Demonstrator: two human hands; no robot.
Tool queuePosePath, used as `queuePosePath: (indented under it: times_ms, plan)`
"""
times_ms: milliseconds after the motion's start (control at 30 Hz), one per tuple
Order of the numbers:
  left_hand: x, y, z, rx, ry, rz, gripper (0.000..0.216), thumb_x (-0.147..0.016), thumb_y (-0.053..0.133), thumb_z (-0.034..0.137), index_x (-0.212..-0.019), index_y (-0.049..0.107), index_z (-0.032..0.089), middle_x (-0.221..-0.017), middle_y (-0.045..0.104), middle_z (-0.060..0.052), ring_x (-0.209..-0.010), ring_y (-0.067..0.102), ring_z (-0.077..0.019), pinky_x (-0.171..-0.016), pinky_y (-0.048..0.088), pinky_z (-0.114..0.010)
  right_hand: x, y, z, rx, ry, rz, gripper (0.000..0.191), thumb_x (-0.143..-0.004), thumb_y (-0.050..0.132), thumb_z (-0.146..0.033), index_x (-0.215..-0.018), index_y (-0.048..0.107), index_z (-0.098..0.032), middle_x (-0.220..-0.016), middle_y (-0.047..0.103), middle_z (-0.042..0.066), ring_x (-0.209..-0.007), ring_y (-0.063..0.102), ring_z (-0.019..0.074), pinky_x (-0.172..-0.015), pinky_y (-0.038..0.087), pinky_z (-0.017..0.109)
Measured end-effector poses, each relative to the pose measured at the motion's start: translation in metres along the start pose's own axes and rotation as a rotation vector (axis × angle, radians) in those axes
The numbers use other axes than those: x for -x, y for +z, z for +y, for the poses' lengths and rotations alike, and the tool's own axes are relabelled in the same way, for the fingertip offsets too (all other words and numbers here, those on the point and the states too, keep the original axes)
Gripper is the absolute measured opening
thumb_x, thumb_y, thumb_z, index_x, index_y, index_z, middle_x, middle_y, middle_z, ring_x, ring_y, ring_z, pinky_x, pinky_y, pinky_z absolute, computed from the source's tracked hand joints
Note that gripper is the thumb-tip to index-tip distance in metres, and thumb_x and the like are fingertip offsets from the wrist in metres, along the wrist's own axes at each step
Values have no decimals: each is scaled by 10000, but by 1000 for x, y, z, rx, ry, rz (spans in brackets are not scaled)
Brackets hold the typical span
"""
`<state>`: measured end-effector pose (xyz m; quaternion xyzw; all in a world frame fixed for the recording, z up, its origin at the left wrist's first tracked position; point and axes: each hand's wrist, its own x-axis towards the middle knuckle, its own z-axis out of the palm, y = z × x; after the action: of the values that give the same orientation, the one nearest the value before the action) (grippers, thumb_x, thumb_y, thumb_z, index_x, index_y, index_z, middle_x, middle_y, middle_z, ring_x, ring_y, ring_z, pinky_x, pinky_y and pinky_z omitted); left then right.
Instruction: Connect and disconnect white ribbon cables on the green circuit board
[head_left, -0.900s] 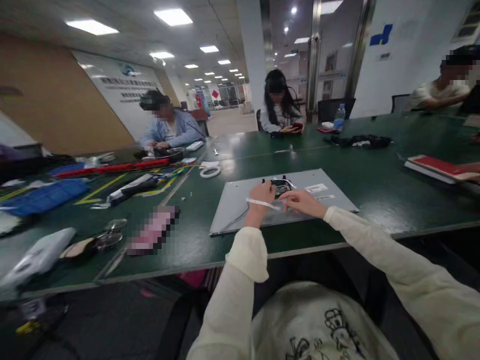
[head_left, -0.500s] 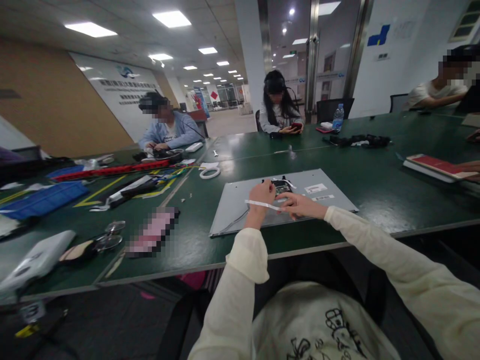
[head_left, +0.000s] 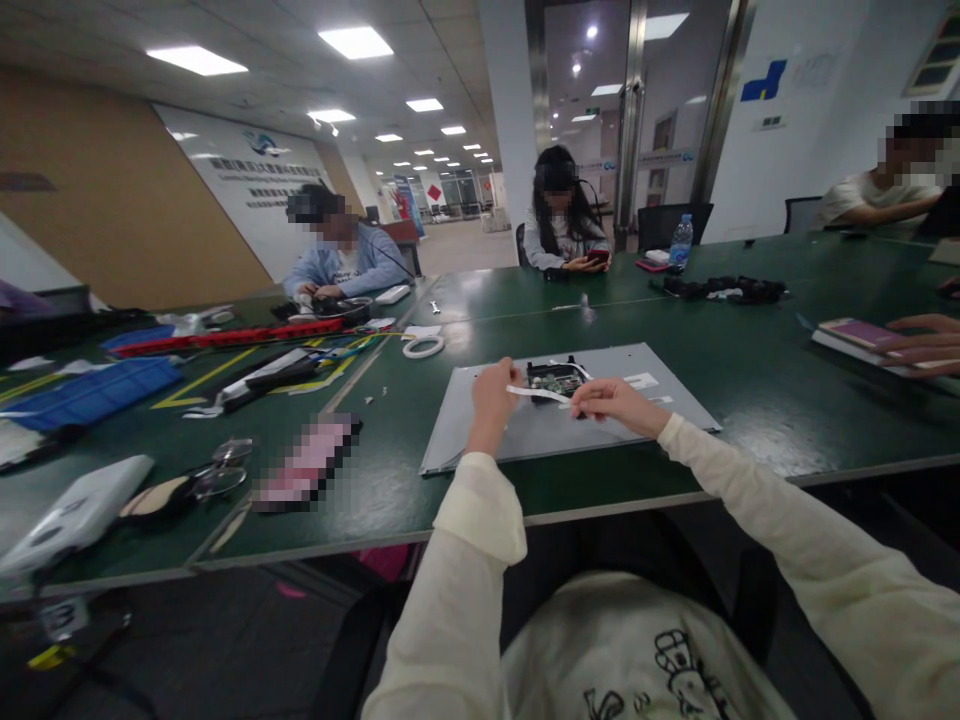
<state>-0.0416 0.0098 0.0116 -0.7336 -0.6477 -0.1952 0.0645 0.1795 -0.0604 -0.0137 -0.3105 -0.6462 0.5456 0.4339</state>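
Note:
A flat grey metal panel (head_left: 615, 420) lies on the green table before me, with a small dark circuit board (head_left: 556, 379) near its far edge. Both my hands hover above the panel and pinch a thin white strip (head_left: 537, 393) stretched between them. My left hand (head_left: 491, 396) grips the strip's left end with closed fingers. My right hand (head_left: 611, 400) pinches the right end, just in front of the circuit board.
A white tape roll (head_left: 423, 346) lies beyond the panel to the left. Tools, a blue tray (head_left: 90, 392) and a red bar (head_left: 225, 337) crowd the left table. Three other people sit around the far side. A book (head_left: 862, 335) under someone's hand lies at right.
My left hand has shifted left and the strip now sits higher, nearer the circuit board. The strip tilts down toward my right hand. The view has dropped slightly.

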Motion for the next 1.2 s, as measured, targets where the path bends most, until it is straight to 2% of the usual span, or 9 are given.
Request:
queuePosePath:
  times_ms: [133,233,400,467,600,733,833,900,1200]
  plan:
    - [-2,-4,-42,-25,-113,33,262,-902,433,310,-928,668,198,-930,712,-107,-893,652,-224,-718,431,-277,-14,-1,-1,5,15,154,286,-773,688,-380,-965,706,-168,-963,719,65,-667,579,89,-526,406,178]
    - [-1,-3,-58,-3,-162,-5,255,-890,451,320,-923,678,206,-932,717,-97,-886,658,-219,-723,440,-273,-38,7,-11,-1,-16,228,287,-776,675,-369,-985,704,-174,-980,723,60,-659,581,85,-499,393,162]
    - [2,0,-55,-11,-145,33,267,-905,436,332,-932,668,204,-936,716,-100,-883,662,-229,-725,434,-283,-76,37,-21,-38,-128,253,252,-791,658,-324,-991,697,-177,-1022,725,60,-651,596,79,-483,396,147]
    - [3,-1,-53,-9,-156,63,270,-918,415,320,-956,656,204,-942,712,-101,-876,660,-223,-723,428,-283,-81,51,-11,-61,-36,222,230,-799,649,-285,-994,699,-172,-1022,725,66,-646,611,76,-457,378,133]
    - [6,-2,-53,37,-148,104,253,-926,396,273,-986,633,209,-985,702,-90,-897,646,-202,-738,425,-273,-77,68,17,-108,297,107,138,-775,650,-162,-895,706,-120,-921,733,99,-606,643,90,-392,332,118]
    - [3,5,-54,87,-22,91,242,-903,408,216,-994,631,189,-1014,688,-99,-946,627,-194,-807,440,-273,-72,69,23,-199,386,44,100,-776,640,-124,-857,694,-101,-883,733,111,-635,668,108,-404,388,116]
    - [1,13,-55,139,115,38,243,-880,431,194,-1004,639,173,-1026,690,-98,-982,620,-191,-875,447,-277,-71,68,21,-215,411,55,79,-779,645,-122,-842,690,-102,-856,734,107,-645,670,109,-431,432,118]
    - [1,16,-55,163,157,11,256,-869,444,193,-1024,646,169,-1036,698,-95,-994,626,-194,-902,451,-286,-70,69,20,-217,407,68,79,-780,651,-125,-846,689,-105,-854,734,109,-657,675,115,-450,456,124]
    - [2,25,-57,277,107,-75,317,-805,538,171,-1091,673,198,-1006,743,-66,-997,672,-199,-927,483,-309,-67,72,16,-222,426,69,83,-826,587,-119,-860,660,-99,-863,731,104,-633,673,99,-486,471,133]
